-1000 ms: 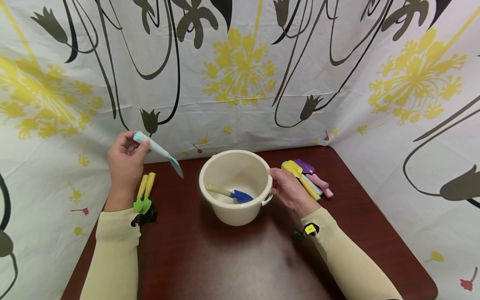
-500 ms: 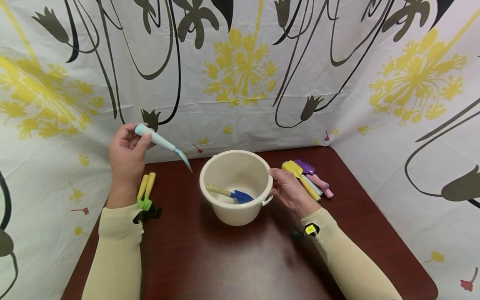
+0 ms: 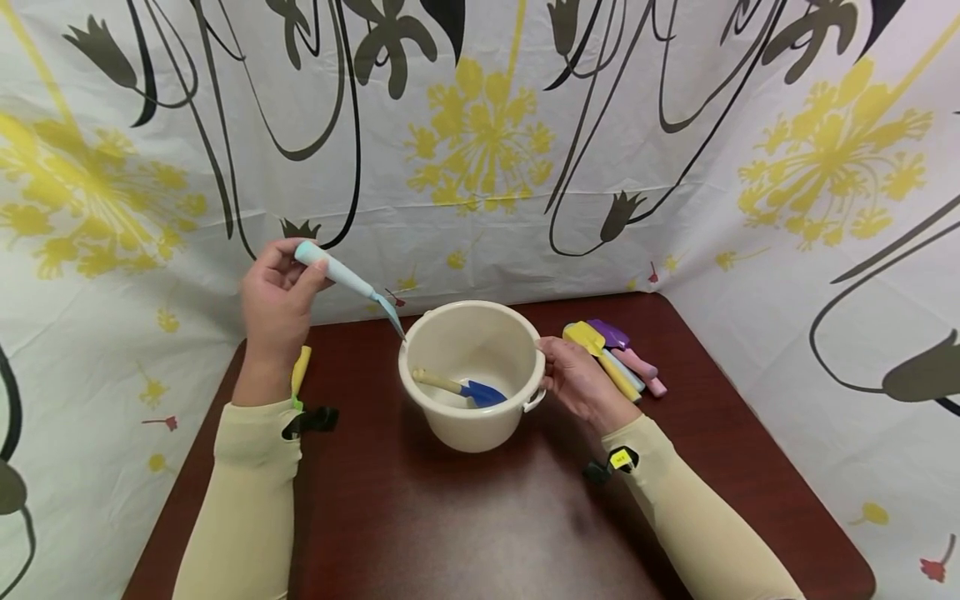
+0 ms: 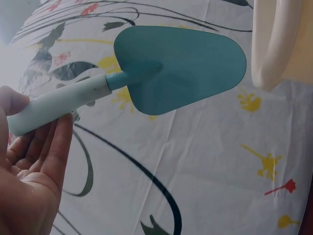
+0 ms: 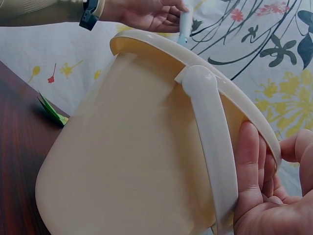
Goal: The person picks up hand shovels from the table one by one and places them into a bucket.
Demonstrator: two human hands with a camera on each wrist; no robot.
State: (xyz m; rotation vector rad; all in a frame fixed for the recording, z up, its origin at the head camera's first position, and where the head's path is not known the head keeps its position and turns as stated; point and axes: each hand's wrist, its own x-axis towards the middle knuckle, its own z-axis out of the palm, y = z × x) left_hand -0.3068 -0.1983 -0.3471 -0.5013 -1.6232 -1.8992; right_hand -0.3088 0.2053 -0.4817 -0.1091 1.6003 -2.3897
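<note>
My left hand point(image 3: 279, 302) pinches the pale handle of a light teal hand trowel point(image 4: 186, 71), its blade slanting down to the right. In the head view the blade tip appears at the left rim of a cream bucket point(image 3: 471, 432); whether they touch I cannot tell. My right hand point(image 3: 581, 382) grips the bucket's right rim between thumb and fingers, close to the hanging bucket handle point(image 5: 210, 142). Inside the bucket lies a small trowel with a blue blade point(image 3: 482, 393) and a wooden handle.
Right of the bucket lies a pile of small garden tools, with a yellow shovel point(image 3: 587, 336) and a purple one point(image 3: 611, 333). A green tool with a yellow handle point(image 3: 302, 367) is partly hidden behind my left wrist. Patterned cloth point(image 3: 480, 250) hangs behind the dark table point(image 3: 465, 525).
My left hand has carried the teal trowel rightward and slightly up, bringing its blade to the bucket's rim. My right hand and the bucket have stayed in place.
</note>
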